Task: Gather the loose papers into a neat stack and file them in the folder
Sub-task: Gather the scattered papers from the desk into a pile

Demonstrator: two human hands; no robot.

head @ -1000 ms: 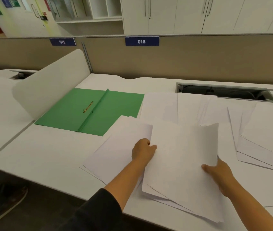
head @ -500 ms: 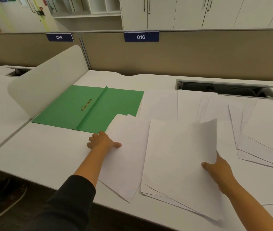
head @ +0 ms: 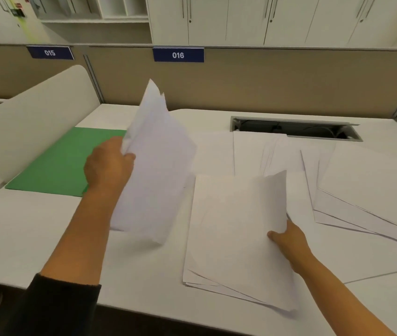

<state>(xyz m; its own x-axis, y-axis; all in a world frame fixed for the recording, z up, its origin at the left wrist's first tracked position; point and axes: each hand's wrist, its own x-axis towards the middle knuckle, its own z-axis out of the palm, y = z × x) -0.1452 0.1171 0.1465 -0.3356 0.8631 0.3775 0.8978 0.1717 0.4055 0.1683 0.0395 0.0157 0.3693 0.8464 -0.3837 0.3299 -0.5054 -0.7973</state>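
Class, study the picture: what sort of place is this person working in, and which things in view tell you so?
Most likely an open-plan office. Blue number plates reading 015 and 016 sit on a beige partition behind the white desk, and pale storage cupboards line the back wall.

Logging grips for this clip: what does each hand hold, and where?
Left hand grips a lifted bunch of sheets at its left edge. Right hand holds the pile on the desk by its right edge.
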